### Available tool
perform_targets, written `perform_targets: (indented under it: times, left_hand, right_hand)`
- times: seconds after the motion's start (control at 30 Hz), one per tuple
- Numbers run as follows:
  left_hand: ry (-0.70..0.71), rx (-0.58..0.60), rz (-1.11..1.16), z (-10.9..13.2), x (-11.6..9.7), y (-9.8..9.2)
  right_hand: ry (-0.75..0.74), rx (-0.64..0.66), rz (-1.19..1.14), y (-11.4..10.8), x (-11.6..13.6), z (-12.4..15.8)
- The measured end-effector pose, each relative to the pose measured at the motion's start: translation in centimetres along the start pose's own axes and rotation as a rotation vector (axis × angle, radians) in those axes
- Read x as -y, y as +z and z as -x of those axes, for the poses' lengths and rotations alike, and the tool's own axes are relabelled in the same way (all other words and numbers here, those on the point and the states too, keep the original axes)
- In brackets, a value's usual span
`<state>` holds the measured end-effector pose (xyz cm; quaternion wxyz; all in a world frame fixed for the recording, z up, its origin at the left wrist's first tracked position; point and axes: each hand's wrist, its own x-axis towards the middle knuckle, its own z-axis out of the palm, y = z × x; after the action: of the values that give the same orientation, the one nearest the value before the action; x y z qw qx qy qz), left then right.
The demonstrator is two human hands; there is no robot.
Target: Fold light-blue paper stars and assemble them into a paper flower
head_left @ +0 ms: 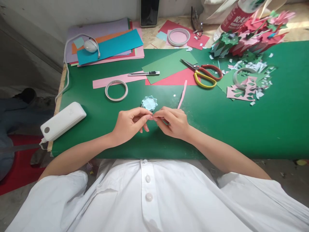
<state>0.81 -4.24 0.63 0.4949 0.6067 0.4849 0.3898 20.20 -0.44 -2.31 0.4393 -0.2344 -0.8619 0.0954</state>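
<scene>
My left hand [127, 125] and my right hand [174, 122] meet at their fingertips near the front of the green mat. Both are pinched on a small bit of pink paper [151, 118], mostly covered by the fingers. From behind my right hand a narrow pink paper strip [183, 93] sticks up; whether it joins the pinched bit is hidden. Just beyond my left fingers lies a light blue folded paper piece [149, 102] with a pointed rim.
Farther back lie a tape roll [116, 91], a utility knife [144, 73], scissors [205, 75] and coloured sheets [111, 46]. A white power bank [63, 121] sits at the left edge. Paper scraps [259, 74], paper flowers [251, 38] and a bottle [234, 19] are at right.
</scene>
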Motion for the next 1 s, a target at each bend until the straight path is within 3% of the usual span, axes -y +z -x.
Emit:
perform_targets:
  times: [0.4, 0.53, 0.7, 0.87, 1.0]
  left_hand:
    - [0.045, -0.004, -0.012, -0.3, 0.0, -0.2]
    - [0.211, 0.064, -0.119, -1.1, 0.3, -1.2]
    - [0.466, -0.009, -0.462, -2.5, 0.6, -2.4]
    - [0.585, -0.072, -0.524, -3.7, 1.1, -3.0]
    - [0.577, -0.135, -0.584, -4.4, 2.3, -3.1]
  right_hand:
    - [0.003, -0.012, 0.068, -0.1, 0.0, 0.0]
    - [0.015, 0.022, 0.09, -0.3, -0.4, -0.2]
    - [-0.01, 0.056, 0.102, -0.4, -1.2, -1.0]
    - [0.03, 0.089, 0.143, -0.6, -2.3, -1.6]
    - [0.041, 0.134, 0.144, -0.9, -3.3, -1.6]
